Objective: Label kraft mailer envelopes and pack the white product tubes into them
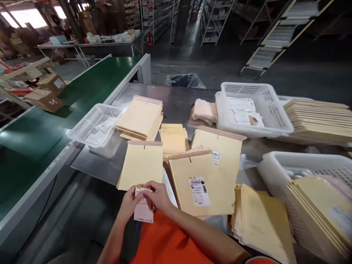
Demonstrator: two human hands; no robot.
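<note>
Both my hands pinch a white printed shipping label (143, 211) just in front of my body. My left hand (129, 203) grips its left side near the top, and my right hand (159, 196) closes on its upper right. Part of the label lies hidden under my fingers. Directly beyond my hands rests a stack of padded envelopes (143, 161). To the right, a larger padded envelope (180, 183) carries a shipping label (199, 191). Another labelled padded envelope (229, 146) lies partly beneath it.
A white basket (96, 110) holding papers stands at the left beside a green conveyor belt (90, 84) with cardboard boxes (45, 99). More envelopes (141, 115) and small yellow envelopes (173, 139) cover the table. White bins (254, 128) and envelope stacks (319, 121) fill the right.
</note>
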